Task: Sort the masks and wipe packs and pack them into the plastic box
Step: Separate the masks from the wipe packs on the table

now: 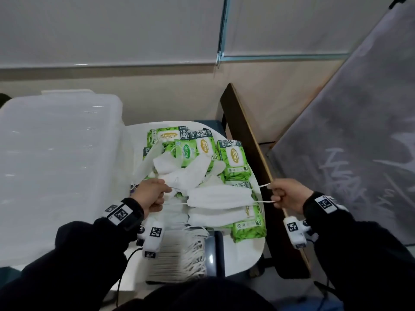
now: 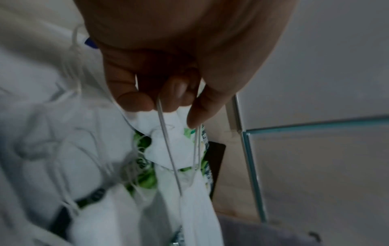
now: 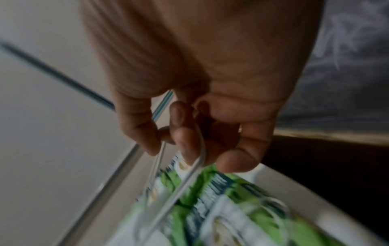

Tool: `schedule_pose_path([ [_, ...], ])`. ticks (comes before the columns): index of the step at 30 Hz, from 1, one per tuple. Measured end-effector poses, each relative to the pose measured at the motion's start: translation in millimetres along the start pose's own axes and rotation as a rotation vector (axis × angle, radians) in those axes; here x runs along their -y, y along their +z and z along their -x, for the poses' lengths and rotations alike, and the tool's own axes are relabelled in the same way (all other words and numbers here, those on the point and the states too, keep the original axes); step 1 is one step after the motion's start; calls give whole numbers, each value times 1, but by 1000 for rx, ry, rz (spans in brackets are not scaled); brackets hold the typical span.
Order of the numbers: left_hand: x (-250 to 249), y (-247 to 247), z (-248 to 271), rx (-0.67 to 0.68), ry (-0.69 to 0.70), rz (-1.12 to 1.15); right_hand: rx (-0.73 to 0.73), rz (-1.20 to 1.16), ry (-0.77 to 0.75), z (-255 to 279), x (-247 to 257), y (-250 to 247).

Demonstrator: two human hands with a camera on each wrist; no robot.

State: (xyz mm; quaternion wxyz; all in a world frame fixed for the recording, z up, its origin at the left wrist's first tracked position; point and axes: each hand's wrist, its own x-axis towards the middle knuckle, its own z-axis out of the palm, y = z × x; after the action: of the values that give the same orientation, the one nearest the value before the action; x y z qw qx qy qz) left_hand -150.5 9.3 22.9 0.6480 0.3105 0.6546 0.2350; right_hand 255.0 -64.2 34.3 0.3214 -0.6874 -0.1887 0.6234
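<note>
You've got a white face mask [image 1: 219,197] stretched between both hands over the pile on the worktop [image 1: 241,250], your left hand [image 1: 150,194] pinching one ear loop and your right hand [image 1: 288,195] curled round the other, so I'd say you're mid-sort, pulling one mask free of the tangle. The green wipe packs [image 1: 235,160] are still heaped behind with loose masks on top, a neat mask stack [image 1: 177,254] sits near you, and the clear plastic box [image 1: 56,167] waits at your left. Next move's probably laying it flat on that stack without the loops snagging.
</note>
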Motion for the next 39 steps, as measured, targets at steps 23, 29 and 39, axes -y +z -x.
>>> schedule_pose_path([
  [23, 9, 19, -5, 71, -50, -916, 42, 431, -10, -48, -48, 8],
  [29, -31, 37, -24, -140, 364, -1171, 11, 464, -107, -64, -4, 11],
  [39, -30, 111, -73, -263, 437, -1404, 116, 336, 13, -96, 35, 108],
])
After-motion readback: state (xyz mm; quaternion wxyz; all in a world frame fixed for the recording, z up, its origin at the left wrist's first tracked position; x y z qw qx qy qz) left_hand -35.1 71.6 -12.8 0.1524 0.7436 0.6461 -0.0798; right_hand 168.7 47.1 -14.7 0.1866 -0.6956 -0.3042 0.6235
